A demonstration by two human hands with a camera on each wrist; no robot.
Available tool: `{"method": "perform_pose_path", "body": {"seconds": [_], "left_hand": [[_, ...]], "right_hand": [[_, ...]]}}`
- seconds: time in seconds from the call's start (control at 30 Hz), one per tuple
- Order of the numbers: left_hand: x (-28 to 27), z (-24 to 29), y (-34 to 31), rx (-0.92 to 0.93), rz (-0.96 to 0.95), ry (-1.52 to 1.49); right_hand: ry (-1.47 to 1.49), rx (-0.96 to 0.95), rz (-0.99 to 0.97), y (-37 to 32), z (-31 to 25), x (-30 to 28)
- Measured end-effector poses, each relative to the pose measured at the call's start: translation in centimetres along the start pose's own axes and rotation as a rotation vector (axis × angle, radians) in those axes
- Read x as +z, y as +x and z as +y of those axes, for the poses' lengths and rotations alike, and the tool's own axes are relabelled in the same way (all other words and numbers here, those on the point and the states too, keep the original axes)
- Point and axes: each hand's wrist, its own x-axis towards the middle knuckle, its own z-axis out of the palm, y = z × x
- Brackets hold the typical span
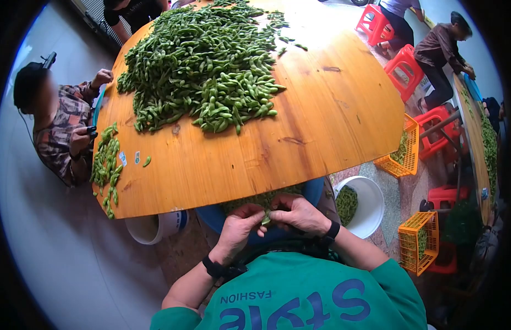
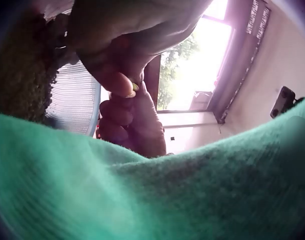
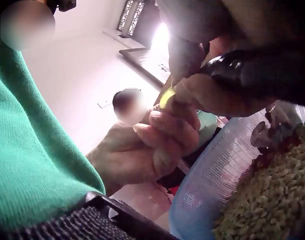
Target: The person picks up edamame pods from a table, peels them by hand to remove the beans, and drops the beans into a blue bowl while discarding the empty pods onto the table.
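Both hands meet over a blue basin (image 1: 208,219) at the table's near edge. A green edamame pod (image 1: 266,218) is pinched between them. The left hand (image 1: 240,226) grips it with thumb and curled fingers; the right hand (image 1: 302,215) pinches it from the other side. In the right wrist view a yellow-green bit of the pod (image 3: 167,98) shows between the fingertips, and a glossy black cover (image 3: 232,67) sits on a right-hand digit. Shelled beans (image 3: 272,197) fill the basin below. The left wrist view shows the pod's tip (image 2: 136,86); the rest is hidden by fingers.
A large heap of edamame pods (image 1: 200,66) lies on the wooden table (image 1: 327,121), with a smaller pile (image 1: 105,159) at left. White buckets (image 1: 371,206) and yellow crates (image 1: 417,242) stand on the floor near red stools (image 1: 405,71). A person (image 1: 65,115) sits at left.
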Motion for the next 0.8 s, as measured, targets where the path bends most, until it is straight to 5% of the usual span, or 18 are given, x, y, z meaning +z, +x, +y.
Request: {"method": "perform_pose_path", "body": {"seconds": [0.27,0.8], "left_hand": [[0.3,0.3,0.1,0.067,-0.110,-0.119],[1.5,1.2,-0.1,0.105,-0.016,0.340]], "right_hand": [[0.077,-0.023,0.018,-0.2,-0.6,0.5],[-0.171,-0.081,0.181,0.3,0.0,0.7]]}}
